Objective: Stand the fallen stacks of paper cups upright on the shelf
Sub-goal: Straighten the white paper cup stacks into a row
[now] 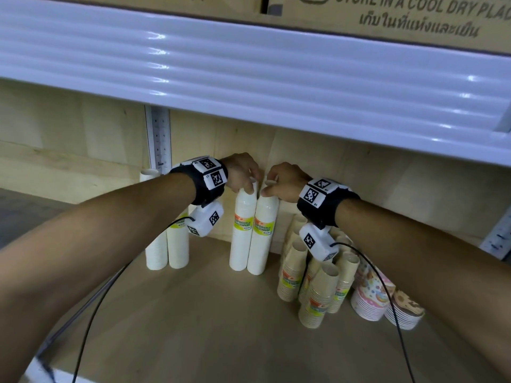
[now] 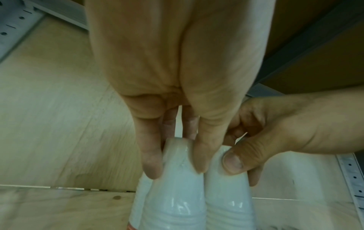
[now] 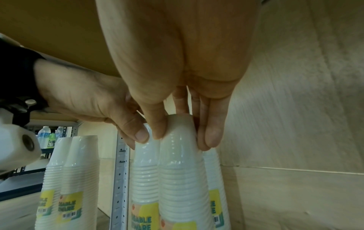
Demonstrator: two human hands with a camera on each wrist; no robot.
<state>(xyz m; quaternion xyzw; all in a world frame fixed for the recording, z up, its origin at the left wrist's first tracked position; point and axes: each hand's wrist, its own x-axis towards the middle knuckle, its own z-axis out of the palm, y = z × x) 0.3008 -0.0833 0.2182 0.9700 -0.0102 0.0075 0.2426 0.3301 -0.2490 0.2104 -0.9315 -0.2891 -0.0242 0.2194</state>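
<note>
Two wrapped stacks of white paper cups stand upright side by side on the wooden shelf (image 1: pixel 207 313), touching each other. My left hand (image 1: pixel 250 186) grips the top of the left stack (image 1: pixel 242 236), thumb and fingers curled round its top (image 2: pixel 177 168). My right hand (image 1: pixel 266 187) grips the top of the right stack (image 1: pixel 261 244) in the same way (image 3: pixel 183 140). In the right wrist view a third white stack (image 3: pixel 215 179) stands just behind these two (image 3: pixel 181 179).
Two more white stacks (image 1: pixel 168 250) stand upright to the left by the perforated upright (image 1: pixel 159 136). Kraft-coloured cup stacks (image 1: pixel 312 286) and patterned bowls (image 1: pixel 370 297) crowd the right. The white upper shelf edge (image 1: pixel 249 78) hangs close above my hands.
</note>
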